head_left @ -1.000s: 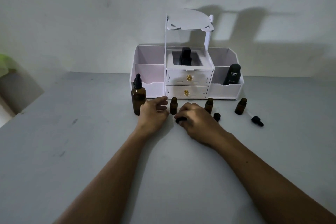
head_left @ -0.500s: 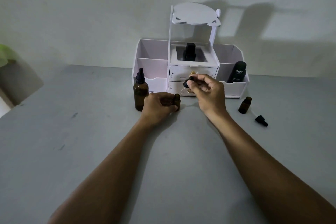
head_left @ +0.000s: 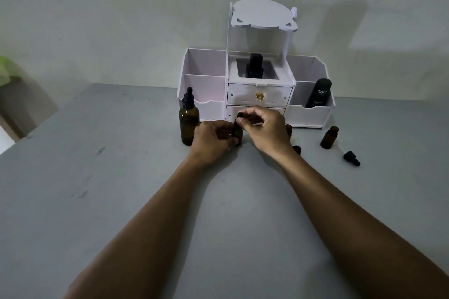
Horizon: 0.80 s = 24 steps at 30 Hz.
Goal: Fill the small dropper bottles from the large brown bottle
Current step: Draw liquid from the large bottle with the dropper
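Vial (head_left: 237,134) of brown glass, upright on the grey surface (head_left: 121,177) just right of the large bottle (head_left: 189,123). Left grip (head_left: 213,138) curls round its body; right grip (head_left: 264,128) pinches a black dropper (head_left: 239,116) at its mouth. Glass judged light, stiff, slick and breakable: hold the body, not the neck. Farther right, a second vial (head_left: 329,137) and a loose dropper (head_left: 351,158). White organizer (head_left: 308,114) stands at the far edge against a plain wall (head_left: 97,19); light is dim.

Home vanity corner, shown by a white cosmetics organiser (head_left: 308,116).
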### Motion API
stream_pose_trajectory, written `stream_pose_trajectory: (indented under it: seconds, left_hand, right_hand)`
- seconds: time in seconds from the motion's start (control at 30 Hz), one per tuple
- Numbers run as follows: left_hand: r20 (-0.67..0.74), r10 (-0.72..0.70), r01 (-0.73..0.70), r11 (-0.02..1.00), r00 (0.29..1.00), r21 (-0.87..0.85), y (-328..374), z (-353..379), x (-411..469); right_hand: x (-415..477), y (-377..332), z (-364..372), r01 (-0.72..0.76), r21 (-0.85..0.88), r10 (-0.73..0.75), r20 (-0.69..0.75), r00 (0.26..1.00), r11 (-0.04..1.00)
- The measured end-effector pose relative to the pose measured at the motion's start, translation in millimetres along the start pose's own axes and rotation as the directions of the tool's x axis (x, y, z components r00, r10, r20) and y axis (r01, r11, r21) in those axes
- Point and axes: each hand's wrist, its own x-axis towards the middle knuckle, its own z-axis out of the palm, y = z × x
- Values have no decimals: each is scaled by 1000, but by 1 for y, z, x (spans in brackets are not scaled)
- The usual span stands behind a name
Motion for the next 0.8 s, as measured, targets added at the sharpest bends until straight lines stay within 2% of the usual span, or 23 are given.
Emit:
stream_pose_trajectory:
  seconds: [0.1, 0.27, 0.43, 0.6, 0.7, 0.8]
  left_hand:
    - [2, 19, -19, 1000, 1000, 16, 1, 0, -1]
    - [3, 30, -30, 999, 1000, 29, -1, 0, 0]
    - [-5, 62, -62, 997, 998, 35, -3, 1, 0]
    - [-5, 62, -61, 998, 998, 21, -5, 1, 0]
    - [-10, 62, -62, 998, 998, 23, -6, 1, 1]
    - [-5, 64, -64, 997, 998, 31, -6, 1, 2]
  right_hand:
    - [-6, 2, 2, -20, 13, 21, -46, 999, 1000]
    - [-11, 4, 4, -27, 160, 37, -60, 998, 987]
    - [-8, 9, 10, -1, 167, 23, -131, 991, 986]
    - [-10, 10, 13, -14, 230, 34, -84, 996, 973]
    - [-7, 12, 13, -1, 173, 18, -101, 995, 985]
    - [-7, 12, 14, -12, 237, 44, -129, 991, 971]
